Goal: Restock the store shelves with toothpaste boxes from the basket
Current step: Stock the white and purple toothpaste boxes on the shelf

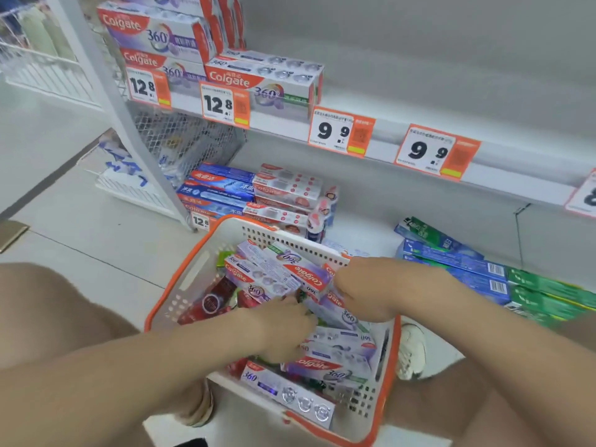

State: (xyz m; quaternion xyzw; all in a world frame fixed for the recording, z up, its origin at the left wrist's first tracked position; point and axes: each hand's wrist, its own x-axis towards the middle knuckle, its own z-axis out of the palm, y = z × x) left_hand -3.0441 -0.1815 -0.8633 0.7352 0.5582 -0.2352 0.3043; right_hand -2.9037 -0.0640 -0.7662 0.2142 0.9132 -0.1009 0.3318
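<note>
A white basket [196, 269] with an orange rim stands on the floor between my knees, in front of the bottom shelf. It holds several toothpaste boxes [264, 279], mostly purple-and-white Colgate 360, plus a red box [213, 301]. Both my hands are inside it. My right hand [364, 288] curls over the end of a purple Colgate box [306, 274] lying upside down near the far rim. My left hand [283, 324] lies on the pile in the middle, its fingertips buried between boxes, so its hold is unclear.
The upper shelf [403, 146] carries stacked Colgate 360 boxes [264, 82] at the left, with 12.8 and 9.9 price tags [342, 130] on its edge. On the bottom shelf, blue boxes [219, 191] and pink-white ones [287, 188] sit left, green and blue boxes [483, 272] right.
</note>
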